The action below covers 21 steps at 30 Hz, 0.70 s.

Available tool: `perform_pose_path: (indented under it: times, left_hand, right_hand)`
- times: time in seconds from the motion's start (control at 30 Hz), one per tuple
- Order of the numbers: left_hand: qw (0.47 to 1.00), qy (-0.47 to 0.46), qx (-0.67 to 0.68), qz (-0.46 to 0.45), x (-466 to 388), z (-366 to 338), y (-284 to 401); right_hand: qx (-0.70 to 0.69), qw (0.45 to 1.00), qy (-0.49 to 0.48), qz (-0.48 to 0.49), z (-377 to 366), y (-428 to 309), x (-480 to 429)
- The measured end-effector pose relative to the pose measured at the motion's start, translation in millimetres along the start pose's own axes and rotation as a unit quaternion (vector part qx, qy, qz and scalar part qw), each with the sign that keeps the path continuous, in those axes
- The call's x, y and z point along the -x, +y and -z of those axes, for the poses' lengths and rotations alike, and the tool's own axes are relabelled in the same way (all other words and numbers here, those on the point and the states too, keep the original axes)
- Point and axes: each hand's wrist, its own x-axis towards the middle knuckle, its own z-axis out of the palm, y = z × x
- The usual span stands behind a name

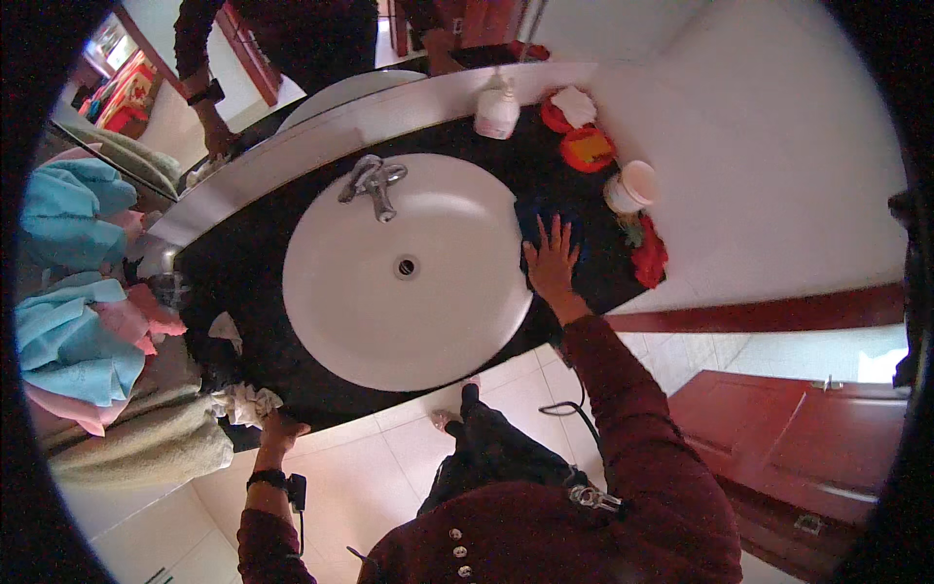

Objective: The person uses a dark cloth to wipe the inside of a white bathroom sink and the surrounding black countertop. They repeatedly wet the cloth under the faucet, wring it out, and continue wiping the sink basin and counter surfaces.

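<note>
My left hand (282, 432) is at the left front end of the black countertop (241, 292), on a crumpled whitish cloth (248, 404). Its fingertips are hidden by the cloth's folds. With fingers spread, my right hand (552, 263) lies flat at the right side of the oval white washbasin (408, 328). Under and around those fingers is something dark blue (538, 219), perhaps a cloth; the dim light blurs its outline. A chrome faucet (377, 186) stands at the basin's back, and nothing lies in the bowl.
Along the right wall stand a white pump bottle (497, 113), red containers (588, 149), a white cup (630, 187) and a red item (649, 252). Blue towels (80, 343), pink towels and a beige towel (146, 445) hang at left. A mirror (321, 44) backs the counter.
</note>
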Motion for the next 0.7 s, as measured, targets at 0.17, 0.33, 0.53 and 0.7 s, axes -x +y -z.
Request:
perform_pose_path:
  times: [0.17, 0.33, 0.53, 0.7]
  left_hand:
    - [0.975, -0.076, -0.173, -0.117, 20, 25, 33]
    - [0.99, -0.063, -0.111, -0.06, 34, 39, 45]
    - [0.987, -0.013, -0.114, -0.112, 27, -1, 11]
    - [0.991, 0.013, -0.104, -0.083, 15, -23, -14]
  right_hand:
    - [-0.107, 0.98, 0.006, 0.165, -20, -43, -106]
    - [-0.058, 0.975, -0.039, 0.213, -42, -128, -184]
    - [-0.06, 0.931, -0.006, 0.359, -68, -186, -230]
    - [-0.05, 0.945, -0.005, 0.324, -60, -170, -221]
